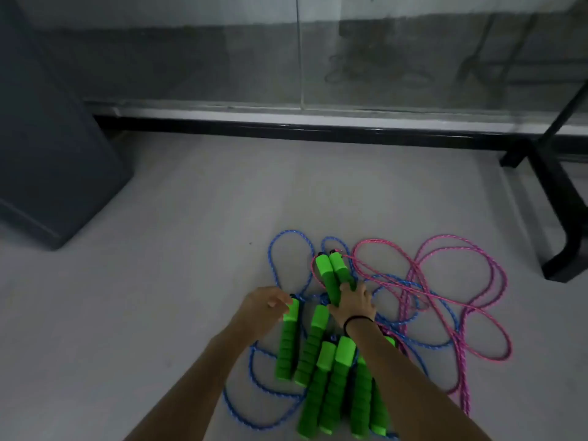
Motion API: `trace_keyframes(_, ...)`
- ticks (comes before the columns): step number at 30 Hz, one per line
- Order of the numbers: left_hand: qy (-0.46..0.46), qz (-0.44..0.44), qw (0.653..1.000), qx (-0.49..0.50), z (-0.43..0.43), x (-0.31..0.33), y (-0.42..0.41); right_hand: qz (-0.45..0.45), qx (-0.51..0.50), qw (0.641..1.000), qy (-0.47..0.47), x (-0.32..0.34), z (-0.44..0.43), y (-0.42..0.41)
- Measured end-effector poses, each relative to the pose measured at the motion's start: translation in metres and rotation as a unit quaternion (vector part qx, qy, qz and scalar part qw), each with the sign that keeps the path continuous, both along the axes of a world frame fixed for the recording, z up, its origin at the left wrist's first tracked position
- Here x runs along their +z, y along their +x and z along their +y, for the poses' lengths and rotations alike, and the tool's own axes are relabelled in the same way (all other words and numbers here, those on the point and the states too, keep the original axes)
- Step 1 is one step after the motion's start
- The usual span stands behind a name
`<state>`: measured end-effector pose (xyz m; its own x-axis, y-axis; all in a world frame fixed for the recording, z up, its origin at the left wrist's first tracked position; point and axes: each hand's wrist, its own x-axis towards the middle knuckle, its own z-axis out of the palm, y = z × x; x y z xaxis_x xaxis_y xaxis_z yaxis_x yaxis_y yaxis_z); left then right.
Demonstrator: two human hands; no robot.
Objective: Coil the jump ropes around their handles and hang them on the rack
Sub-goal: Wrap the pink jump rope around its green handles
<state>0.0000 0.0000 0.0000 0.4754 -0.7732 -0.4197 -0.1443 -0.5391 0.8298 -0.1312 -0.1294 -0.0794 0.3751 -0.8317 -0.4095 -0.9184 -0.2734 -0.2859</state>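
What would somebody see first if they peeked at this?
Bright green foam handles piled on the grey floor, low in the middle. Blue rope and pink rope loop in a tangle around them, pink mostly to the right. The left hand and right hand each reach onto a handle.

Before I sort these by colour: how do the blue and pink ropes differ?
The blue rope loops left and under the green handles; the pink rope sprawls right, clear of them. Blue runs beneath both hands; pink mostly lies untouched. Both are braided, uncoiled, on the floor.
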Motion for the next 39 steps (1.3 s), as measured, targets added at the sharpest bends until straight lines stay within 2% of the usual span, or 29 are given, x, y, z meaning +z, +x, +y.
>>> trace_keyframes(3, 0.014, -0.005, 1.0, -0.001, -0.005, -0.006, 0.004, 0.049, 0.013, 0.998, -0.032, -0.002, -0.003, 0.004)
trace_keyframes(5, 0.034, -0.023, 0.999, -0.02, -0.008, -0.009, 0.003, 0.024, 0.002, 0.999, -0.033, -0.003, -0.003, 0.008)
trace_keyframes(10, 0.045, -0.062, 0.997, -0.008, -0.023, -0.012, -0.006, -0.163, -0.085, 0.983, 0.002, 0.015, 0.009, 0.018)
trace_keyframes(14, 0.032, 0.004, 0.998, 0.052, -0.043, 0.006, -0.024, -0.363, -0.111, 0.924, 0.044, 0.057, 0.034, 0.014)
trace_keyframes(18, -0.007, 0.055, 0.994, 0.097, -0.055, 0.06, -0.042, -0.401, -0.117, 0.908, 0.039, 0.12, 0.057, 0.011)
trace_keyframes(22, -0.059, 0.098, 0.987, 0.109, -0.048, 0.159, -0.06, -0.397, -0.117, 0.91, -0.003, 0.229, 0.075, -0.001)
trace_keyframes(27, -0.09, 0.101, 0.989, 0.059, -0.026, 0.327, -0.078, -0.414, -0.094, 0.906, 0.003, 0.388, 0.101, -0.028)
trace_keyframes(34, -0.136, 0.127, 0.982, 0.041, 0.001, 0.569, -0.09, -0.424, -0.004, 0.905, -0.031, 0.616, 0.116, -0.07)
trace_keyframes(39, -0.163, 0.092, 0.982, -0.01, 0.028, 0.721, -0.081, -0.481, -0.065, 0.873, -0.039, 0.754, 0.098, -0.089)
